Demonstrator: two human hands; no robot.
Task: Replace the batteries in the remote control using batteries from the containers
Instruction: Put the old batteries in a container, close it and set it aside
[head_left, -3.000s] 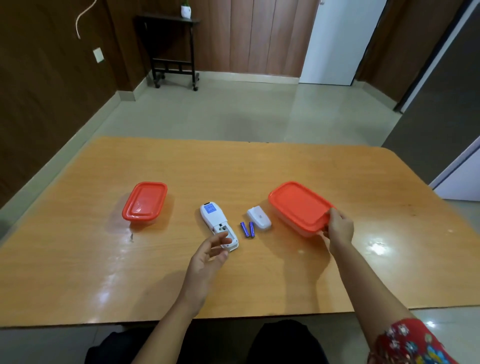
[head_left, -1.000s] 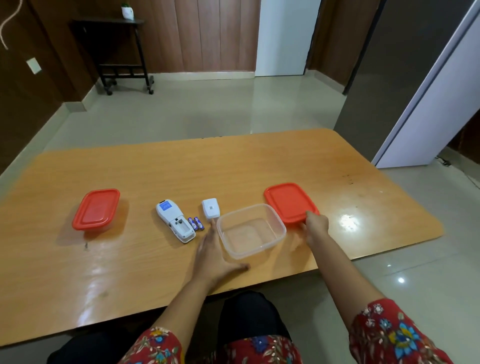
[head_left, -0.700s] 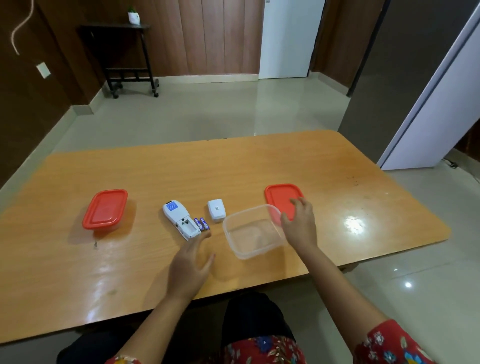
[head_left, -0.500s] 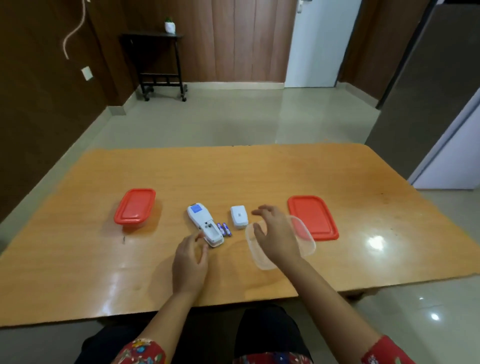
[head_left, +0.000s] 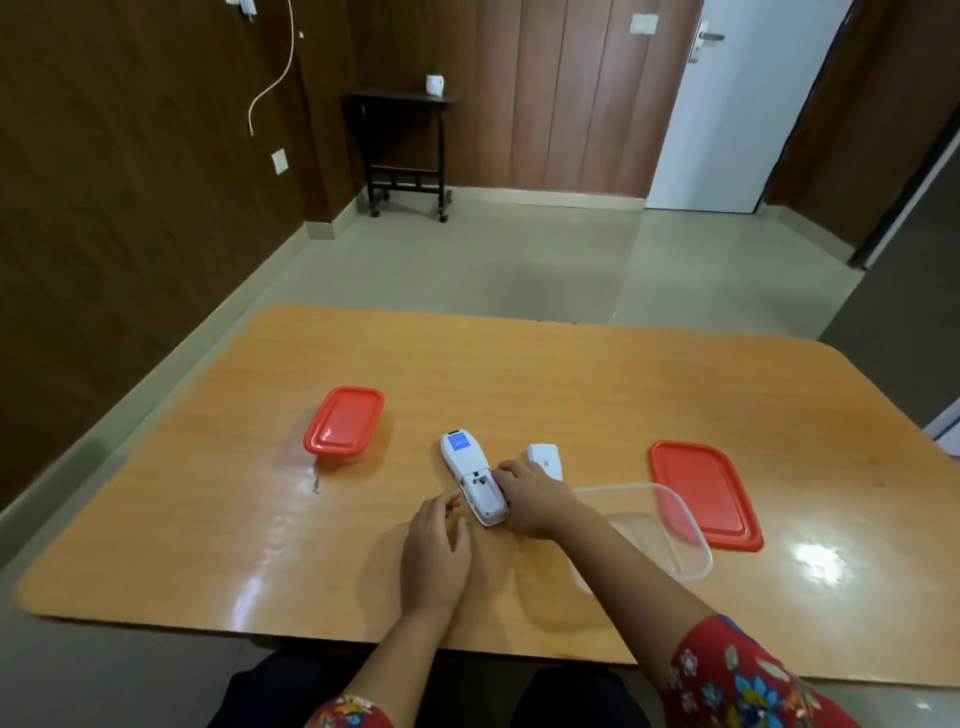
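Remote control (head_left: 470, 470) lies back-up on the table (head_left: 571, 374), battery bay open. My left hand (head_left: 439, 551): fingers loose, holding nothing, just below the remote's near end. My right hand (head_left: 537, 501): fingers curled down against the remote's right edge; cannot tell whether they pinch anything. Battery cover (head_left: 545, 454) just right of the remote; open clear container (head_left: 670, 525) and red lid (head_left: 704, 493) farther right. Lidded container (head_left: 345, 421) left of the remote.

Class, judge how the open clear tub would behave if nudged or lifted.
The clear tub looks thin-walled and, where visible, empty, so it is probably light and slightly flexible. Low and wide on the glossy table, it would likely slide rather than tip.
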